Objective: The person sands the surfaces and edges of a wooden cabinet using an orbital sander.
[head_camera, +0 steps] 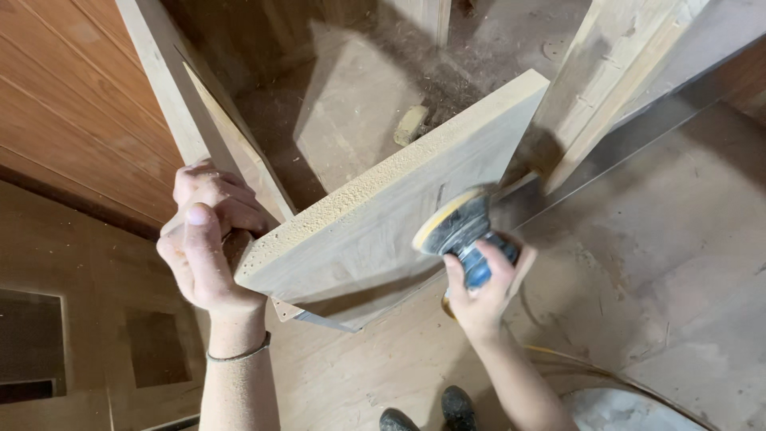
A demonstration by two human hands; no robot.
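- Left hand [206,243]: clenched around the near corner of a pale wooden panel [359,231], thumb up, fingers wrapped over the edge; a thin band sits on the wrist.
- Wooden panel: stands tilted between the two hands, its rough chipboard edge facing up, its far corner reaching away above the right hand.
- Right hand [483,287]: grasping a small blue-bodied sander [459,227], its round yellow-rimmed disc pressed against the panel's face.
- Timber frame post [614,72]: just beyond the right hand, upper end cut off by the picture edge.
- Small wood offcut [410,124]: on the dusty floor past the panel.
- Dark shoes [435,411]: below the hands, partly cut off.
- Labels, packages, signs: none can be made out.
- Hidden: panel's lower edge and back face.
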